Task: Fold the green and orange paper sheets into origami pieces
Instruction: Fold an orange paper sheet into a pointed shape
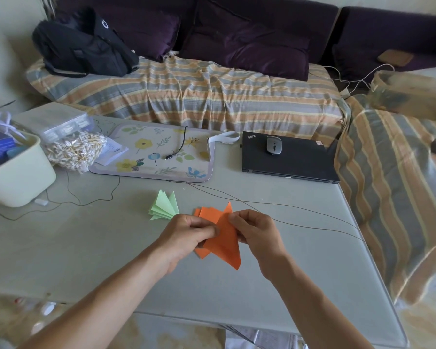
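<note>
A folded orange paper piece is held above the grey table, its long point hanging down. My left hand pinches its left side between thumb and fingers. My right hand pinches its upper right edge. More folded orange pieces lie on the table just behind my hands, partly hidden by them. A fan of folded green paper pieces lies to the left of the orange ones, untouched.
A closed black laptop with a mouse sits at the back right. A floral mat, a bag of cotton swabs and a pale bin stand at the back left. Thin cables cross the table.
</note>
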The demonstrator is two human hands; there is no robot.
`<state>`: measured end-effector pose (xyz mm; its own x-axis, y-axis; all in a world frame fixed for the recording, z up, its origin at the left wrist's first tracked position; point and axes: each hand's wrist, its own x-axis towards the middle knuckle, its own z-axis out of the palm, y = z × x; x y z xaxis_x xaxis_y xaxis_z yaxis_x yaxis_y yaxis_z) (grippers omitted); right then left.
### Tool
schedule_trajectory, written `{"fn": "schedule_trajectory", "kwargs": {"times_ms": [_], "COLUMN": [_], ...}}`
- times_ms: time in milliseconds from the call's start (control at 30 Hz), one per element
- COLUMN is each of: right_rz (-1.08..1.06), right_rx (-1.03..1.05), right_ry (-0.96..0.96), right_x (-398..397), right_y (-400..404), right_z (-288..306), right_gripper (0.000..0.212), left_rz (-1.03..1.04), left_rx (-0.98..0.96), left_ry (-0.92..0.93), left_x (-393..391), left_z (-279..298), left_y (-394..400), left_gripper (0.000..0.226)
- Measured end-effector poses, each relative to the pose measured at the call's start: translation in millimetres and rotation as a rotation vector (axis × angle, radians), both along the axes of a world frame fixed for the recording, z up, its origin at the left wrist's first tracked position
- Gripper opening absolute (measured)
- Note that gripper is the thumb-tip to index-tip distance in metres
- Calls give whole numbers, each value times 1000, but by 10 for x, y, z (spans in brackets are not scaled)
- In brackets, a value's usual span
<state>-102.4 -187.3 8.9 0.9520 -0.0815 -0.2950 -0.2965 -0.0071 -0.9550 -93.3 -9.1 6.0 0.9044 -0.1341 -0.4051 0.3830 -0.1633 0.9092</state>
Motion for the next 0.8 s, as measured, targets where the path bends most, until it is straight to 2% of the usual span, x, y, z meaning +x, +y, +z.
{"fn": "schedule_trajectory", "kwargs": {"times_ms": [133, 333, 800], "right_rz": [38, 22, 37], "right_rx": [67, -40, -9], "right_ry": [43, 11, 56], "right_x": [-12, 1, -4], "right_y": [-6, 10, -19], "right_z": [3, -11, -20], "right_gripper": [15, 15, 18], "left_rz": [22, 34, 76], "left_rx": [2, 14, 5], "left_ry": [-11, -16, -43], "left_x": [8, 15, 36], "left_z": [-11, -25, -17], "left_y": [12, 10, 8], "left_gripper": [5, 6, 6]}}
